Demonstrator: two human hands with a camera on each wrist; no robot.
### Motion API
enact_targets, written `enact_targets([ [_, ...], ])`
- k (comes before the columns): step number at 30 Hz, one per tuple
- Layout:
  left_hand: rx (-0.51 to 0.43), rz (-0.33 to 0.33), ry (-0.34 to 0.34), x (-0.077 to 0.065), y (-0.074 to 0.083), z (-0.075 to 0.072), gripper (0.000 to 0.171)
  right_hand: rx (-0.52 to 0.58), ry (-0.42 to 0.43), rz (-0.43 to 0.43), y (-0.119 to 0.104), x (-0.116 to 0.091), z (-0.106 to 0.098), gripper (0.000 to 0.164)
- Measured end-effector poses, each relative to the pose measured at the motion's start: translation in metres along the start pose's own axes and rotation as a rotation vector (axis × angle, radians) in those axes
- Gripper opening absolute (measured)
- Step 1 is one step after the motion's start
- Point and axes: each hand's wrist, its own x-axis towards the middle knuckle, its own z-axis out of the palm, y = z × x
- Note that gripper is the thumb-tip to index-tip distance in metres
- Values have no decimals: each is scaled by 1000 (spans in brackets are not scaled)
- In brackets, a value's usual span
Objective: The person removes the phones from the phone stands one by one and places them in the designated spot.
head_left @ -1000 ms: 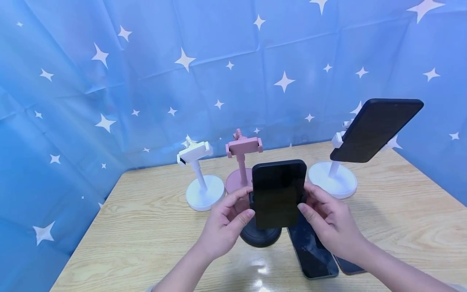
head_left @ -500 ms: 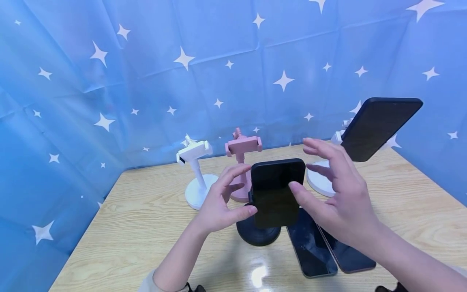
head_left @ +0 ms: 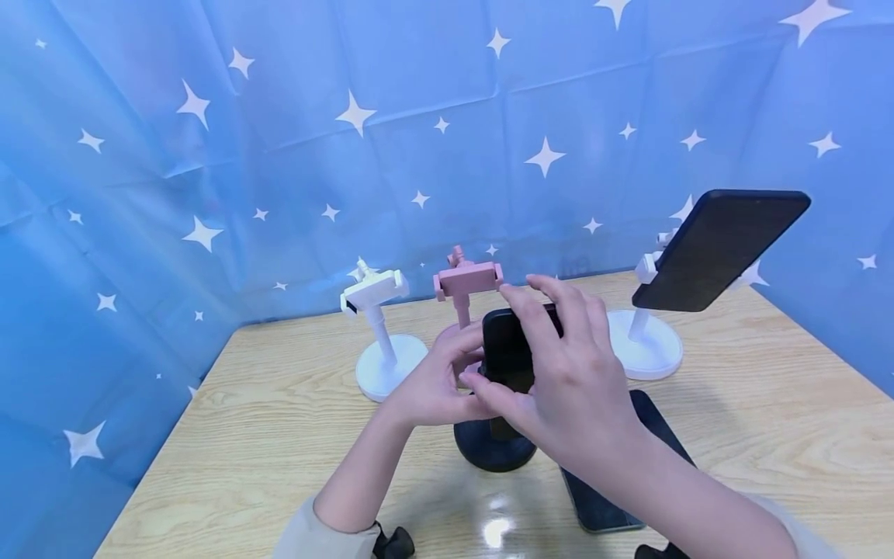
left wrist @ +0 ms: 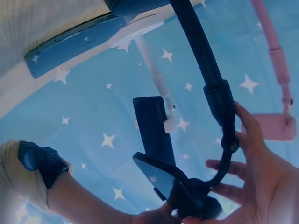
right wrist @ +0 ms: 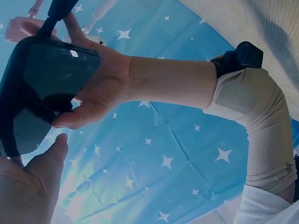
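Note:
A dark phone (head_left: 506,353) sits tilted in the clamp of a black phone stand (head_left: 489,454); my hands cover much of it. My left hand (head_left: 440,380) is at the clamp's left side, thumb in front and fingers behind. In the left wrist view, its fingers lie close around the neck of the black stand (left wrist: 217,100). Across the phone's front reaches my right hand (head_left: 573,373), thumb by the left edge and loosely bent fingers over the top. Its fingertips seem clear of the screen, but contact is hard to see. In the right wrist view both thumbs nearly meet below the phone (right wrist: 60,70).
Behind stand a white phone stand (head_left: 387,365) and a pink one (head_left: 468,279). At the right, another white stand (head_left: 639,349) holds a large dark phone (head_left: 719,248). Beneath my right forearm, a phone (head_left: 604,505) lies flat on the wooden table (head_left: 279,435).
Both hands held the clamp's sides at first. The right hand let go, lifted, then swung left across the phone. The left hand loosened, then closed in again. The phone stayed in place.

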Motion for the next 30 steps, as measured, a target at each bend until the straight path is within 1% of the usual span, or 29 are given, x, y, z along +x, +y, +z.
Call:
enact_targets([
  [3,21,-15,-16,1,0,-3,45,-3,25,-17,-26,17,-20,80],
  [6,28,-50,-29,1,0,-4,47,-33,62,-21,-35,24,-23,76],
  [8,45,-84,-28,1,1,-5,45,-52,82,-12,-37,25,-20,74],
  [11,43,-125,-24,0,1,-7,41,-82,100,0,-36,26,-16,70],
  [13,51,-142,-20,0,1,-7,35,-82,112,6,-36,26,-14,65],
  [16,47,-145,-23,0,1,-8,27,-82,125,9,-35,26,-12,56],
  [18,72,-137,-29,1,1,-9,22,-82,125,8,-35,27,-12,52],
  [21,71,-134,-47,2,0,-11,24,-76,129,5,-35,28,-11,50],
  [24,33,-142,-62,1,0,-12,33,-50,144,4,-35,29,-10,50],
  [27,1,-148,-64,1,-1,-13,36,-27,153,2,-36,29,-9,48],
  [30,8,-148,-63,0,0,-13,39,-10,154,0,-36,31,-9,45],
])
